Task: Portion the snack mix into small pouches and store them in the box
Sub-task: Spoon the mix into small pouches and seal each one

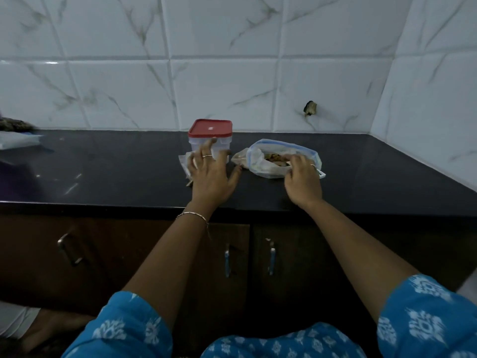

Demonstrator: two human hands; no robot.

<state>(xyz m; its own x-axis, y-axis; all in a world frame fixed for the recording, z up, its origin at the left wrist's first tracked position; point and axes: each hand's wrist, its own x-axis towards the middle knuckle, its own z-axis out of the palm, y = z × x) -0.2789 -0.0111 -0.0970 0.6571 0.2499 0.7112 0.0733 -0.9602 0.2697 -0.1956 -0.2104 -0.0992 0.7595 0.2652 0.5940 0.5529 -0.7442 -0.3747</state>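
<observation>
Fingers (296, 161) gripping bag (258, 169), black counter (129, 174), marbled tiles (219, 73)

head-worn view, facing down, counter (103, 171) near

Both bare forearms reach toward the far side, with blue patterned sleeves (124, 326) ending near the elbows. The left hand (210, 177) lies palm down, fingers straight and spread. It has a ring (207, 156) on one finger and a thin bracelet (192, 215) at the wrist. The right hand (303, 182) is further right, its fingers curled and pinching the near rim of the zip bag (263, 165).
</observation>
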